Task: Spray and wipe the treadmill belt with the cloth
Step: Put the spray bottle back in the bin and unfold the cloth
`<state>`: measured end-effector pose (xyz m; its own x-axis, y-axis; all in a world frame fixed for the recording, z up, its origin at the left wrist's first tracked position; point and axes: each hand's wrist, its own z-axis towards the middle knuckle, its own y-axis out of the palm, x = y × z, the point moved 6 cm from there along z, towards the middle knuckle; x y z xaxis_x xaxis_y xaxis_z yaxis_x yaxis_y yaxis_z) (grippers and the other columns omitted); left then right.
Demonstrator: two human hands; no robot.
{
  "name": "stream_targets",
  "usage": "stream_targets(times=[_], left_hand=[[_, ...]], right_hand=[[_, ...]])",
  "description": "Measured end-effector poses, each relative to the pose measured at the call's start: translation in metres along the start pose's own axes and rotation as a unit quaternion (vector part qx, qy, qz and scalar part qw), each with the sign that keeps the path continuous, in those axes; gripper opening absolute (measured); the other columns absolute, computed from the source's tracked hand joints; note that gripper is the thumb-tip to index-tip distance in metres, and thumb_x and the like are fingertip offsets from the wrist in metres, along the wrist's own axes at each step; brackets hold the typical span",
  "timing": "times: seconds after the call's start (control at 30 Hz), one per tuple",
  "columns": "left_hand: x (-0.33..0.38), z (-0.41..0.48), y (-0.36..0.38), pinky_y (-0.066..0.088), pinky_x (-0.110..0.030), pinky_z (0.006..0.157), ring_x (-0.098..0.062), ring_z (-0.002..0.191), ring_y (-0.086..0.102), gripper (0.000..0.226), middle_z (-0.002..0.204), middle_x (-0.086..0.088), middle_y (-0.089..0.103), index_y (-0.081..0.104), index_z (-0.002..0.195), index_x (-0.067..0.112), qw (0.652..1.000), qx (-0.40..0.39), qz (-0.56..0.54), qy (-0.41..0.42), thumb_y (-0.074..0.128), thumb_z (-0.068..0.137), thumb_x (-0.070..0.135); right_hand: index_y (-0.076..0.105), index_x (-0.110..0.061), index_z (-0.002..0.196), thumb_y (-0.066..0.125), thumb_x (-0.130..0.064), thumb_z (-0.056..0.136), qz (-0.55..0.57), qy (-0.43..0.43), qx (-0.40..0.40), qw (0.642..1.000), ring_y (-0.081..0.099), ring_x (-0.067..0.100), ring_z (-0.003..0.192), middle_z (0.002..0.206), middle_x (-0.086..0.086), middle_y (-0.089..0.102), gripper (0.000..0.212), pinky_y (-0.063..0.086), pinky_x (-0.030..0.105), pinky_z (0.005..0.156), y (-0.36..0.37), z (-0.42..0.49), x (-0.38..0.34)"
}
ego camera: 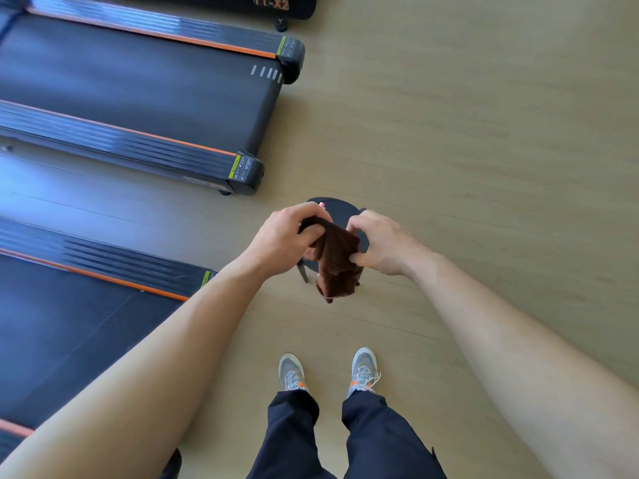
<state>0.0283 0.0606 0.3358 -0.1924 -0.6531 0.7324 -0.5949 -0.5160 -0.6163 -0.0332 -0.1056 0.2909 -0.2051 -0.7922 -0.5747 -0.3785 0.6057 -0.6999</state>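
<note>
At centre frame the left hand [283, 236] and right hand [380, 243] each pinch the bunched cloth [337, 264] over a stool [340, 206], well apart from the belt [69, 340] at lower left, so spraying and wiping both seem still to do.

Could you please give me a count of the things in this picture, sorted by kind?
Treadmills: 3 (near treadmill, middle treadmill, far treadmill, mostly cut off)
Cloth: 1, brown, gripped by both hands
Stool: 1, black
Hands: 2 (left hand, right hand)
Shoes: 2 (left shoe, right shoe)
Total: 9
</note>
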Motion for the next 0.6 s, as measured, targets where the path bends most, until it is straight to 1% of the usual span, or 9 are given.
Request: stream_targets(times=[0.07, 0.13, 0.2, 0.27, 0.33, 0.4, 0.5, 0.57, 0.6], left_hand=[[-0.006, -0.004, -0.001, 0.058, -0.044, 0.086, -0.02, 0.091, 0.068, 0.02, 0.092, 0.009, 0.073, 0.069, 0.099, 0.032, 1.0, -0.004, 0.013, -0.011, 0.059, 0.098, 0.014], [-0.013, -0.007, -0.001, 0.059, -0.045, 0.085, -0.023, 0.092, 0.068, 0.022, 0.096, 0.003, 0.073, 0.069, 0.1, 0.033, 0.999, -0.007, 0.032, -0.022, 0.059, 0.1, 0.013], [-0.02, -0.009, 0.001, 0.06, -0.039, 0.084, -0.022, 0.092, 0.069, 0.025, 0.097, 0.002, 0.073, 0.069, 0.1, 0.031, 0.999, 0.0, 0.033, -0.037, 0.058, 0.101, 0.009], [-0.024, -0.011, 0.003, 0.06, -0.03, 0.077, -0.023, 0.088, 0.071, 0.027, 0.096, 0.001, 0.073, 0.069, 0.098, 0.03, 0.998, 0.011, 0.028, -0.058, 0.057, 0.101, 0.006], [-0.03, -0.012, 0.005, 0.061, -0.03, 0.077, -0.022, 0.088, 0.071, 0.028, 0.096, -0.001, 0.072, 0.068, 0.097, 0.031, 0.996, 0.03, 0.027, -0.081, 0.058, 0.1, 0.005], [-0.036, -0.013, 0.005, 0.06, -0.035, 0.082, -0.023, 0.092, 0.068, 0.025, 0.099, -0.004, 0.072, 0.07, 0.1, 0.028, 0.994, 0.047, 0.032, -0.098, 0.06, 0.1, 0.005], [-0.044, -0.015, 0.006, 0.059, -0.04, 0.09, -0.026, 0.097, 0.068, 0.021, 0.105, -0.008, 0.073, 0.069, 0.113, 0.023, 0.99, 0.043, 0.045, -0.123, 0.064, 0.099, 0.009], [-0.043, -0.017, 0.007, 0.059, -0.041, 0.093, -0.025, 0.101, 0.069, 0.027, 0.108, -0.005, 0.075, 0.067, 0.116, 0.026, 0.991, 0.042, 0.027, -0.122, 0.065, 0.098, 0.008], [-0.039, -0.017, 0.007, 0.059, -0.04, 0.093, -0.023, 0.101, 0.07, 0.03, 0.109, -0.002, 0.076, 0.066, 0.116, 0.028, 0.993, 0.043, 0.012, -0.109, 0.065, 0.097, 0.006]], right_hand=[[0.054, -0.026, 0.081, 0.068, -0.031, 0.067, 0.018, -0.009, -0.003, 1.0, 0.056, 0.021, 0.092, 0.095, -0.006, 0.056, 0.02, 0.049, 0.037, 0.078, -0.001, -0.004, -0.002], [0.055, -0.024, 0.079, 0.065, -0.032, 0.066, 0.019, 0.004, -0.025, 0.999, 0.059, 0.021, 0.085, 0.087, -0.005, 0.062, 0.018, 0.053, 0.038, 0.074, -0.001, -0.009, -0.002], [0.053, -0.024, 0.08, 0.068, -0.026, 0.074, 0.014, 0.023, -0.045, 0.999, 0.061, 0.021, 0.081, 0.081, -0.004, 0.065, 0.016, 0.05, 0.036, 0.069, 0.001, -0.012, 0.0], [0.051, -0.026, 0.082, 0.073, -0.026, 0.081, 0.003, 0.022, -0.037, 0.999, 0.061, 0.019, 0.081, 0.082, -0.007, 0.065, 0.022, 0.048, 0.035, 0.069, -0.001, -0.014, 0.0], [0.05, -0.027, 0.085, 0.077, -0.027, 0.083, -0.003, 0.027, -0.027, 0.999, 0.06, 0.016, 0.081, 0.084, -0.01, 0.063, 0.026, 0.048, 0.034, 0.069, -0.003, -0.015, 0.002], [0.049, -0.029, 0.091, 0.077, -0.026, 0.084, -0.021, 0.042, -0.016, 0.999, 0.06, 0.018, 0.082, 0.086, -0.01, 0.062, 0.028, 0.048, 0.034, 0.07, -0.003, -0.016, 0.007], [0.045, -0.03, 0.103, 0.071, -0.023, 0.086, -0.076, 0.057, 0.024, 0.995, 0.059, 0.026, 0.087, 0.093, -0.006, 0.062, 0.032, 0.049, 0.037, 0.071, -0.002, -0.017, 0.012], [0.044, -0.032, 0.118, 0.067, -0.022, 0.088, -0.094, 0.067, 0.048, 0.992, 0.06, 0.029, 0.089, 0.099, -0.003, 0.064, 0.039, 0.047, 0.037, 0.069, -0.002, -0.019, 0.013], [0.041, -0.034, 0.129, 0.065, -0.024, 0.089, -0.102, 0.067, 0.043, 0.992, 0.06, 0.03, 0.09, 0.101, -0.003, 0.065, 0.048, 0.047, 0.037, 0.069, 0.0, -0.02, 0.013]])
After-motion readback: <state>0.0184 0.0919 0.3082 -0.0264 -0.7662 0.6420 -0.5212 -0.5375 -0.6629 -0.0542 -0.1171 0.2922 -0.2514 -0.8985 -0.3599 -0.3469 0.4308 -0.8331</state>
